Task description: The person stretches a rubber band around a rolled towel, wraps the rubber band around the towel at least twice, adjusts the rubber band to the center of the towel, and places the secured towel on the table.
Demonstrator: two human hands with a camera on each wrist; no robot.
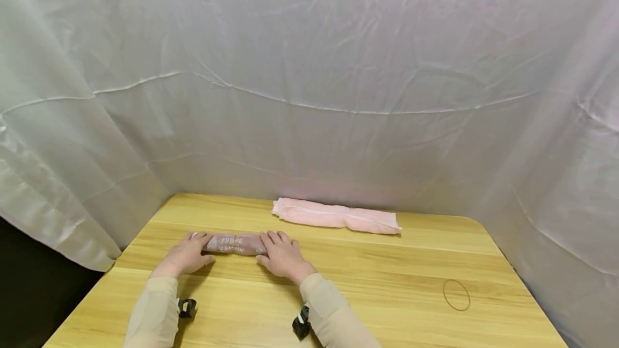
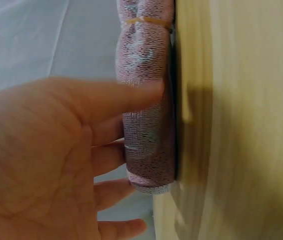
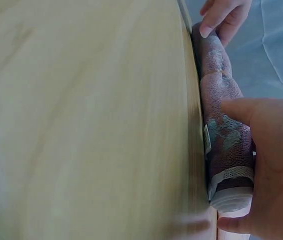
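Note:
A rolled mauve towel [image 1: 235, 244] with pale lettering lies across the wooden table, cinched at its middle by a rubber band [image 2: 149, 21]. At its left end, my left hand [image 1: 187, 254] holds the roll, thumb on the near side and fingers behind it. My right hand [image 1: 282, 255] holds the other end in the same way. In the right wrist view, the coiled end of the roll [image 3: 232, 198] shows below the right thumb, and a small white tag sticks out at its side.
Behind, near the table's far edge, lies a pink rolled cloth [image 1: 338, 216], narrowed near its middle. A loose rubber band [image 1: 456, 295] lies on the right part of the wooden table [image 1: 387, 283]. Pale grey curtains [image 1: 309, 79] hang around the back and sides.

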